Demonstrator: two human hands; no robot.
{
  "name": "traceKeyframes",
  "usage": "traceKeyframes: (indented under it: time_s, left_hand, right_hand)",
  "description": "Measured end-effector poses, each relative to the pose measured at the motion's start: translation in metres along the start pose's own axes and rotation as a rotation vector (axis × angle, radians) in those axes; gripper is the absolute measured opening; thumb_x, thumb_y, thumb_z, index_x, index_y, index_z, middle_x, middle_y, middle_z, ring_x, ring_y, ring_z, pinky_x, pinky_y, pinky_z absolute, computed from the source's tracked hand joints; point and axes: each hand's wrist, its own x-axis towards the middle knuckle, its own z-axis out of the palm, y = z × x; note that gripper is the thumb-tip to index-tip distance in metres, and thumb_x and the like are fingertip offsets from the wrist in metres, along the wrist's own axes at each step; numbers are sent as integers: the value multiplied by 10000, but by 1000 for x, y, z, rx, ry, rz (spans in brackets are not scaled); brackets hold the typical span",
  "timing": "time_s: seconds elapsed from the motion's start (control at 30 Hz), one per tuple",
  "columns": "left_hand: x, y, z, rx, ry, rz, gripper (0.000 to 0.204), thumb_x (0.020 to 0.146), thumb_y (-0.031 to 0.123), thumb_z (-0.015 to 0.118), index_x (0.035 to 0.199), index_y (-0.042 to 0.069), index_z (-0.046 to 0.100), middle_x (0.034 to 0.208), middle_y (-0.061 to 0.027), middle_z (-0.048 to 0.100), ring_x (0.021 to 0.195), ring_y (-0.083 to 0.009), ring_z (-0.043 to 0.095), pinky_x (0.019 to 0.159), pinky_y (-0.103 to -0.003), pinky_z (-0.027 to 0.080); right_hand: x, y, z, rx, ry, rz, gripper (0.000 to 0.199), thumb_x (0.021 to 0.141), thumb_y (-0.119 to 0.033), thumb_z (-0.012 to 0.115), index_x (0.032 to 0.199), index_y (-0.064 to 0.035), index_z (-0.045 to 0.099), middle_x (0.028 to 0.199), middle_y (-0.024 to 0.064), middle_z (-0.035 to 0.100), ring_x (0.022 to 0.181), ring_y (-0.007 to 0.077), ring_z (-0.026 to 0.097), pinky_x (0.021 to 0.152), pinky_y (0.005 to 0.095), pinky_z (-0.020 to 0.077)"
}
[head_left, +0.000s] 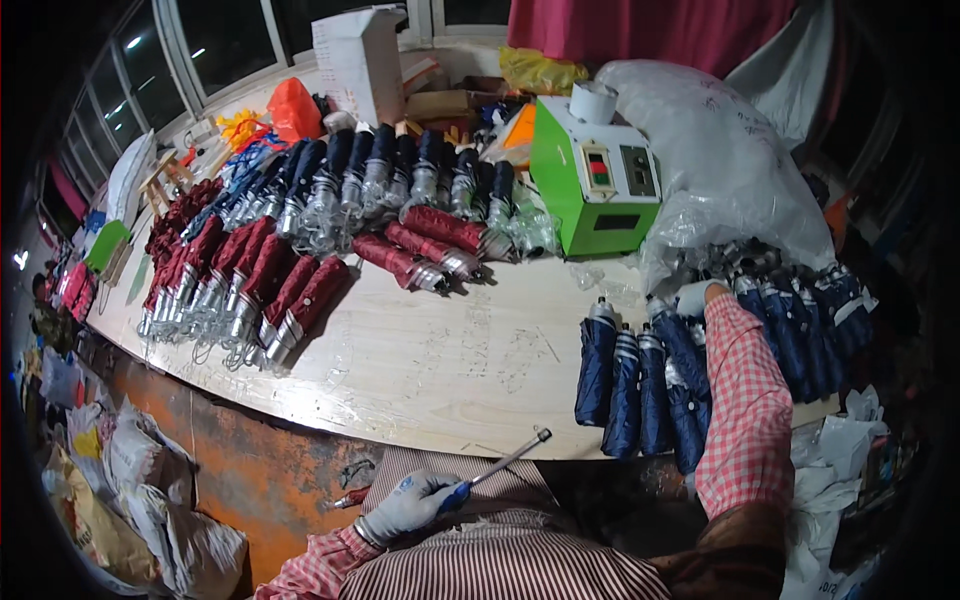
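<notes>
In a grey-white glove, my left hand (414,505) is closed around the blue handle of a nut driver (510,456). Its metal shaft points up and to the right, over my striped apron, and ends in a dark socket-like tip. My right hand (692,298), also gloved, reaches out to the navy folding umbrellas (622,385) lying side by side at the table's right. It rests among their silver upper ends, beside the clear plastic bag; its fingers are too hidden to read. More navy umbrellas (800,335) lie to the right of my forearm.
Maroon folded umbrellas (240,275) lie in rows on the left of the pale table (450,370), with navy ones (345,175) behind. A green and white machine (596,180) stands at the back, beside a large stuffed plastic bag (715,150). Sacks (165,500) lie on the floor at left.
</notes>
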Motion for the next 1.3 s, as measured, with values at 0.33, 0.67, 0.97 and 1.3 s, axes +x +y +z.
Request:
traceKeyframes:
  time_s: [0.33, 0.67, 0.97, 1.3]
  left_hand:
    - [-32, 3, 8, 60, 72, 62, 311, 1104, 278, 624, 990, 49, 802, 735, 19, 655, 640, -106, 510, 594, -253, 402]
    - [-27, 89, 26, 406, 308, 310, 260, 1063, 227, 682, 963, 16, 797, 646, -5, 626, 523, -135, 489, 520, -295, 445]
    - [-61, 101, 30, 770, 426, 446, 259, 1059, 249, 672, 999, 32, 801, 722, -83, 705, 548, -225, 585, 550, -329, 481]
    - [-81, 56, 7, 473, 87, 262, 275, 1071, 275, 650, 1019, 56, 808, 750, -82, 701, 583, -218, 611, 596, -324, 516]
  right_hand:
    - [-28, 37, 13, 329, 437, -54, 353, 1023, -193, 611, 1310, -37, 742, 1218, 125, 786, 991, 290, 705, 908, 379, 580]
    - [-228, -187, 78, 1846, 189, -510, 403, 1108, -319, 672, 1423, -69, 643, 1166, 126, 757, 867, 178, 699, 717, 290, 574]
    - [-336, -314, 125, 1772, 264, -679, 518, 1085, -322, 711, 1506, -48, 585, 1324, 178, 721, 926, 232, 728, 716, 300, 586]
    - [-350, -364, 113, 836, 503, -843, 491, 1000, -372, 779, 1354, -59, 644, 1276, 173, 736, 1055, 261, 743, 877, 351, 594]
